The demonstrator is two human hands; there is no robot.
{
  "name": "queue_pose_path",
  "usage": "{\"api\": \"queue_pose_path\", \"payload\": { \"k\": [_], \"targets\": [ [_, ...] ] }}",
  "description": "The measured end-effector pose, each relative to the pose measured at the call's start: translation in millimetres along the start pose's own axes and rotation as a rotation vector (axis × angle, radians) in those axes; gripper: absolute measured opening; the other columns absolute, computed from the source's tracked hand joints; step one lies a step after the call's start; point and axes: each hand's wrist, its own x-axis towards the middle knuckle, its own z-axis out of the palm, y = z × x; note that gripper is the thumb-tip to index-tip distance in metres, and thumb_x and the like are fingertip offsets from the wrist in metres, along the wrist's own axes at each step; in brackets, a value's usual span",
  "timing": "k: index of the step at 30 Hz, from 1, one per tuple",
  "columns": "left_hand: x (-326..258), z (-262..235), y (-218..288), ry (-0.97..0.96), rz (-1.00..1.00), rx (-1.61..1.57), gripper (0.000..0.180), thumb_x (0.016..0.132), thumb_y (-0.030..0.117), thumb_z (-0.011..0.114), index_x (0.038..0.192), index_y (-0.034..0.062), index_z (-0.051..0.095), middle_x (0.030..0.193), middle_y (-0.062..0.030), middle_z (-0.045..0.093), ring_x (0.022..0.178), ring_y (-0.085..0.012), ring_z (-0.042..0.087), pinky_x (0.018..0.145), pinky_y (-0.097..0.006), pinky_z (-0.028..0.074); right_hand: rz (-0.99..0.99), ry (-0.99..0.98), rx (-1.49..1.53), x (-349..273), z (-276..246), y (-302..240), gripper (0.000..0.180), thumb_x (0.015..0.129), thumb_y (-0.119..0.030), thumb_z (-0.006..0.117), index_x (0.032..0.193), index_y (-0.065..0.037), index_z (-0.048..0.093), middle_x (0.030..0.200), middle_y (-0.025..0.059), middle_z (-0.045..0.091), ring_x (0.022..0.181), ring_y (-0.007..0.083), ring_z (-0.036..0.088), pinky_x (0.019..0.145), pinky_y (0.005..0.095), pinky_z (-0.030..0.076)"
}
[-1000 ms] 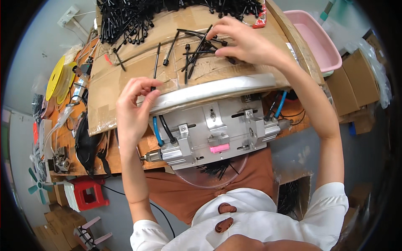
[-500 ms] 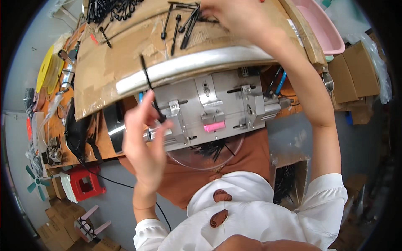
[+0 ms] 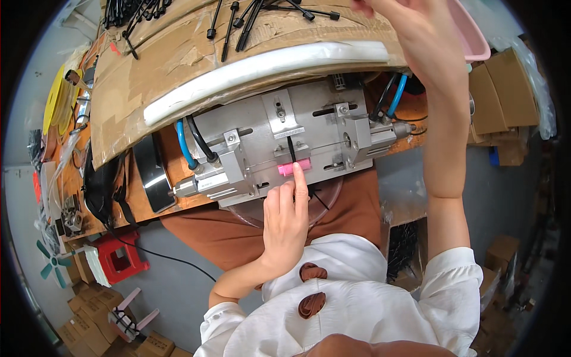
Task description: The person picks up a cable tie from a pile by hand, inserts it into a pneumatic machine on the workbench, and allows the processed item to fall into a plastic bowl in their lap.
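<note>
Leftmost, a yellow disc (image 3: 50,101) stands on edge at the far left of the bench (image 3: 134,205), with small metal parts below it and a red stool (image 3: 118,257) on the floor, brown cartons (image 3: 89,300) beside that. A worn cardboard sheet (image 3: 178,65) covers the bench top, its near edge padded by a long white foam strip (image 3: 262,74) that curves from lower left to upper right. Loose black cable ties (image 3: 238,21) lie scattered on the cardboard above the strip, mostly pointing away from the person.

Under the strip sits a grey metal fixture (image 3: 279,143), with blue and black hoses (image 3: 190,143) entering on its left and more on its right. A pink block (image 3: 294,168) marks its front middle. A single black tie (image 3: 291,150) stands in the slot just above the block, its long axis running straight away from the person. The left hand (image 3: 285,223) is loosely open, grasping nothing, its index fingertip pressed against the pink block right below the tie.

The right hand (image 3: 410,21) reaches up over the cardboard at the top edge; its fingers are cut off, so I cannot tell whether they are clenched. Beside it shows a pink tray (image 3: 470,35), and further right brown boxes (image 3: 505,89) crowd the bench end, leaving free room only in front of the fixture.
</note>
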Motion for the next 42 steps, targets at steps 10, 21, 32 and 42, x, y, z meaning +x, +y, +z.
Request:
{"api": "queue_pose_path", "payload": {
  "k": [10, 21, 32, 42],
  "targets": [
    [2, -6, -3, -0.029, 0.032, 0.051, 0.066, 0.072, -0.004, 0.059, 0.135, -0.0071, 0.040, 0.094, -0.0099, 0.050, 0.084, -0.0234, 0.049, 0.077, -0.033, 0.043, 0.149, -0.026, 0.358, -92, -14, 1, 0.032, 0.073, 0.009, 0.071, 0.103, 0.004, 0.061, 0.100, 0.0087, 0.062, 0.093, 0.0141, 0.058, 0.079, 0.0257, 0.049],
    [196, -99, -121, 0.192, 0.155, -0.067, 0.033, 0.080, -0.002, 0.063, 0.111, 0.0077, 0.061, 0.095, -0.0101, 0.057, 0.086, -0.0221, 0.055, 0.078, -0.031, 0.045, -0.062, -0.299, -0.330, -210, 66, 8, 0.064, 0.070, 0.000, 0.076, 0.128, 0.007, 0.050, 0.064, 0.0061, 0.056, 0.052, 0.0160, 0.055, 0.047, 0.0288, 0.044],
    [86, -91, -52, 0.365, 0.094, -0.131, 0.035, 0.075, -0.012, 0.061, 0.108, 0.0002, 0.063, 0.096, -0.0088, 0.061, 0.086, -0.0182, 0.057, 0.078, -0.028, 0.046, -0.255, -0.252, -0.502, -148, 28, 6, 0.053, 0.073, -0.023, 0.074, 0.119, -0.003, 0.059, 0.070, 0.0018, 0.054, 0.060, 0.0144, 0.057, 0.048, 0.0272, 0.045],
    [2, -12, 2, -0.062, 0.084, 0.056, 0.066, 0.069, -0.007, 0.056, 0.133, -0.0110, 0.040, 0.098, -0.0126, 0.051, 0.084, -0.0235, 0.050, 0.076, -0.032, 0.045, -0.087, -0.412, -0.656, 39, 4, 4, 0.021, 0.082, -0.008, 0.062, 0.099, 0.004, 0.059, 0.077, 0.0160, 0.063, 0.070, 0.0205, 0.061, 0.064, 0.0345, 0.048]
  ]
}}
